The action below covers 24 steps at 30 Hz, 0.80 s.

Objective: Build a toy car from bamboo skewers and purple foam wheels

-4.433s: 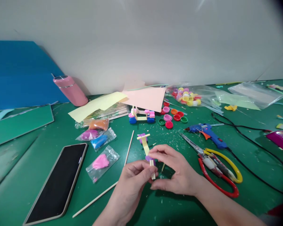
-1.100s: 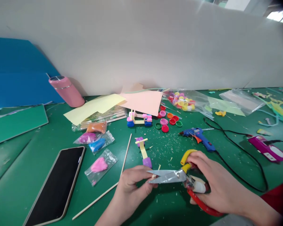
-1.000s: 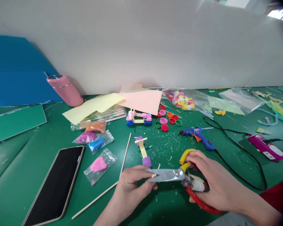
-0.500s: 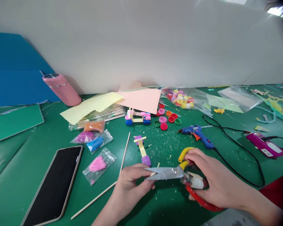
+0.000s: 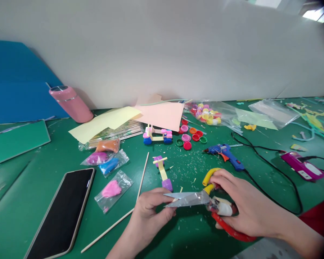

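My right hand (image 5: 248, 203) grips a pair of scissors (image 5: 191, 200) by its yellow and red handles, which are wrapped in tape. The blades stand slightly apart and point left. Between them shows a small pale wooden piece (image 5: 175, 200), pinched by the thumb and fingers of my left hand (image 5: 151, 212); most of it is hidden. Just beyond the blades lies a yellow strip with purple blocks (image 5: 162, 174) at its ends and a short stick across the far one. Farther back stands a small model car (image 5: 157, 136) with blue and pink parts.
Left of my hands lie a long thin stick (image 5: 113, 226), a phone (image 5: 62, 212) and bagged clay (image 5: 112, 189). A glue gun (image 5: 229, 156) with a black cord lies at right, near bottle caps (image 5: 187, 145). A pink bottle (image 5: 71, 103) leans at the wall behind paper sheets (image 5: 105, 122).
The scissors have shifted slightly left, with the blades a little farther over the wooden piece. Both hands keep their grips.
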### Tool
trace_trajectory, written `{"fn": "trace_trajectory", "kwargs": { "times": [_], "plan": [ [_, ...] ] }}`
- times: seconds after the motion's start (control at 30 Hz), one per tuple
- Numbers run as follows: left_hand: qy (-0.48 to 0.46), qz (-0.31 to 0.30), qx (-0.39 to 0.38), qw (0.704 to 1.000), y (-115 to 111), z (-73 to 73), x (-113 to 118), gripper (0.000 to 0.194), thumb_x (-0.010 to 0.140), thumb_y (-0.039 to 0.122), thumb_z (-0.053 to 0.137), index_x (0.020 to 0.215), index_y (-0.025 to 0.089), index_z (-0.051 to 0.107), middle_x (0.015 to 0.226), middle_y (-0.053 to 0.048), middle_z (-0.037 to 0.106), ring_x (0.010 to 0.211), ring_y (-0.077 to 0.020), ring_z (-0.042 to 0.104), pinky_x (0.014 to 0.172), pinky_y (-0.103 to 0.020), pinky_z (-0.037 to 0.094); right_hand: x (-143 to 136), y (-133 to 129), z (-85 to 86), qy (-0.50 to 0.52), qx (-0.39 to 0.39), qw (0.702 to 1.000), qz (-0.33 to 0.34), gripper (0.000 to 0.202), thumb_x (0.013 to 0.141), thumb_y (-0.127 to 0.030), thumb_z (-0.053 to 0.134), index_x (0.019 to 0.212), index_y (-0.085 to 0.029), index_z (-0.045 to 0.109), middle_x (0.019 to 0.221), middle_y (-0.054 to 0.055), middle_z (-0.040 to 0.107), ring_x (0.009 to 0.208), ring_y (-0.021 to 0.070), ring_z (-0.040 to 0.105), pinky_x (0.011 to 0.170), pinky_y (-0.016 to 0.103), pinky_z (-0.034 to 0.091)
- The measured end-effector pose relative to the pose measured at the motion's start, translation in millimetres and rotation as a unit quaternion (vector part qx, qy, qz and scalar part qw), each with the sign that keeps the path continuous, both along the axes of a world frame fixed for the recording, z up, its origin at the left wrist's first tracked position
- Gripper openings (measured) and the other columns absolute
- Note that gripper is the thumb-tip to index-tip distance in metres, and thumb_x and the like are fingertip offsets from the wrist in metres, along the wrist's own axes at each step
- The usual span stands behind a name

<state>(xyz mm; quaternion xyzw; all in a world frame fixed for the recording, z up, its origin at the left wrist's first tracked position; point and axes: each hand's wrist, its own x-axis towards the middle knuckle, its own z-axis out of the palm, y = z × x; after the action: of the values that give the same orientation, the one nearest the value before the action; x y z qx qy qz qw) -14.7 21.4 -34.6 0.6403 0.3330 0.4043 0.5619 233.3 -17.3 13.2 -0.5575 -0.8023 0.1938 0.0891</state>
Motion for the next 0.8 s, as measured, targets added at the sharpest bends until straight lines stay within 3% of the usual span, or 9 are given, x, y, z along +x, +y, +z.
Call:
{"fn": "trace_trajectory", "kwargs": {
  "times": [0.33,0.63,0.8],
  "plan": [
    [0.026,0.014,0.044,0.999,0.8,5.3,1.9,0.017,0.069,0.006,0.058,0.071,0.016,0.071,0.067,-0.006,0.066,0.056,-0.0144,0.060,0.049,-0.022,0.047,-0.9,3.8,2.9,-0.022,0.000,1.000,0.020,0.044,0.068,-0.029,0.061,0.108,-0.015,0.051,0.107,0.013,0.058,0.093,0.0265,0.057,0.078,0.039,0.049],
    [0.015,0.037,0.122,0.992,0.7,6.2,1.2,0.023,0.068,0.002,0.061,0.078,0.020,0.071,0.070,-0.003,0.069,0.064,-0.0147,0.062,0.056,-0.021,0.048,-7.2,8.0,8.1,-0.037,-0.011,0.999,0.025,0.030,0.068,-0.038,0.062,0.089,-0.019,0.054,0.079,0.005,0.062,0.068,0.0222,0.057,0.059,0.033,0.045],
    [0.028,0.049,0.163,0.985,0.1,8.1,0.5,0.021,0.070,0.003,0.061,0.078,0.021,0.069,0.066,-0.001,0.068,0.065,-0.0148,0.063,0.061,-0.022,0.049,-8.5,13.1,6.8,-0.059,-0.002,0.997,0.046,0.028,0.070,-0.041,0.059,0.086,-0.020,0.050,0.076,0.003,0.060,0.063,0.0209,0.055,0.055,0.031,0.041]
  ]
}}
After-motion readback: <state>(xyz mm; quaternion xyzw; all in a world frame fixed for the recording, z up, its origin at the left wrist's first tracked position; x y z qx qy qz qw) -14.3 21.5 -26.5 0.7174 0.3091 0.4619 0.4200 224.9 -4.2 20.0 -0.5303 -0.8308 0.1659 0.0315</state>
